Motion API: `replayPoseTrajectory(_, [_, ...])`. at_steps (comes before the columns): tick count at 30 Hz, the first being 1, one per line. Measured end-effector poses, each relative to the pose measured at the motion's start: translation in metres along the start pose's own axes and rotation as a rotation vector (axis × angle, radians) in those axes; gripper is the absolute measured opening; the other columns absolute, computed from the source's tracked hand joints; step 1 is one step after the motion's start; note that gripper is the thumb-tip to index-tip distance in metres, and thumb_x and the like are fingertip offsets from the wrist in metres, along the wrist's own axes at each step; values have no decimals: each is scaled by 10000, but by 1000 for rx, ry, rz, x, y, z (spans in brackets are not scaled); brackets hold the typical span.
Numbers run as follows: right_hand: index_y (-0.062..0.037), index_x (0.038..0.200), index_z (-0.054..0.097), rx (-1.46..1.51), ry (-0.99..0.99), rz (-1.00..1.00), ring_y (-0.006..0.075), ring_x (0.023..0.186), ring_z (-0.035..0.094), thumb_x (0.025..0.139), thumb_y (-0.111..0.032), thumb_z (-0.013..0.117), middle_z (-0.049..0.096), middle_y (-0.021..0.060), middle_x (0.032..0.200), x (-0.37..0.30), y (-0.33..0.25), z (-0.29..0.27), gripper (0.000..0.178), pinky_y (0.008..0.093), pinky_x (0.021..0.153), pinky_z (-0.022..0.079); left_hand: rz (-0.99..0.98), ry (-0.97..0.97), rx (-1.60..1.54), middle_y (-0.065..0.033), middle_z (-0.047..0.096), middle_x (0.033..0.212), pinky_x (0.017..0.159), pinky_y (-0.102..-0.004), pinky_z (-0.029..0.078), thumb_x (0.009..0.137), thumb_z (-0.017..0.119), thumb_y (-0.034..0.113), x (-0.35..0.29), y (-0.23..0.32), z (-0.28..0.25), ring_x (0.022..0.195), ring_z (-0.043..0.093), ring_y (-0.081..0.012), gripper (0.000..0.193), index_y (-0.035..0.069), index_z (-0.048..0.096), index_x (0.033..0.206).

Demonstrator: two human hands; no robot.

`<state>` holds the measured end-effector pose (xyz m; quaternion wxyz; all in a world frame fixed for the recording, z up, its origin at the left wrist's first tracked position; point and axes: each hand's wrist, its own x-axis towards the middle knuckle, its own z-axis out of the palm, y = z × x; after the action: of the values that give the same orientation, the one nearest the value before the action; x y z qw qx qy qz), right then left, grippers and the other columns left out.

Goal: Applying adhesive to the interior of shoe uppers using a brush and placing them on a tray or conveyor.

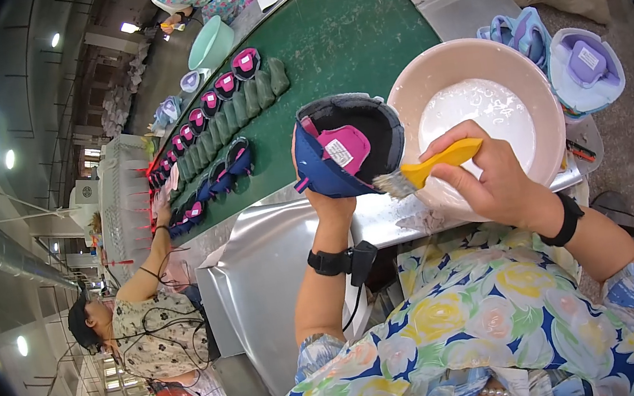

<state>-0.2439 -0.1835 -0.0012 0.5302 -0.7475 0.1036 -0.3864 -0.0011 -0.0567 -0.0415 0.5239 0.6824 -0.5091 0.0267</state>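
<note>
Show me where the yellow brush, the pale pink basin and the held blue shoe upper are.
Yellow brush [424,170]: head view, on its handle.
Pale pink basin [545,102]: head view, on its inner wall.
Blue shoe upper [356,143]: head view, on its pink inside.

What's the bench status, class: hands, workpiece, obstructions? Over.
Left hand holding navy shoe upper. Right hand gripping yellow brush, bristles at the upper's rim. Pale basin alongside, holding white liquid; nothing visibly blocking the brush.

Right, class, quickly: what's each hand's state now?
Left hand: holding a cup-shaped, navy-and-pink fabric piece, partly hidden behind it.
Right hand: closed, holding a yellow-handled, pale-bristled flat brush.
</note>
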Motion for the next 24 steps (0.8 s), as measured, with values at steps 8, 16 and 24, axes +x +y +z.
replayPoseTrajectory(8, [-49, 1065, 554, -196, 103, -27, 277, 851, 670, 887, -55, 657, 661, 132, 936, 24, 0, -32, 206, 313, 732, 503, -185, -78, -373, -144, 498, 1387, 1046, -360, 431, 820, 710, 77, -9, 4, -16, 1242, 527, -237, 754, 3, 305, 1451])
replayPoseTrajectory(16, [-54, 1054, 597, -254, -236, -412, 300, 910, 640, 861, -62, 676, 651, 130, 1001, 60, 5, -15, 208, 350, 780, 512, -779, -545, -855, -85, 596, 1269, 999, -335, 486, 976, 553, 300, 9, 29, 1, 1134, 601, -181, 447, 70, 488, 1353])
replayPoseTrajectory(24, [-14, 1060, 572, -317, -47, 9, 227, 965, 634, 892, 23, 604, 653, 124, 997, 51, -17, -34, 175, 308, 847, 485, -1061, -61, -868, -55, 659, 868, 652, -324, 589, 967, 566, 249, 1, -68, -66, 765, 662, -197, 236, 91, 585, 1142])
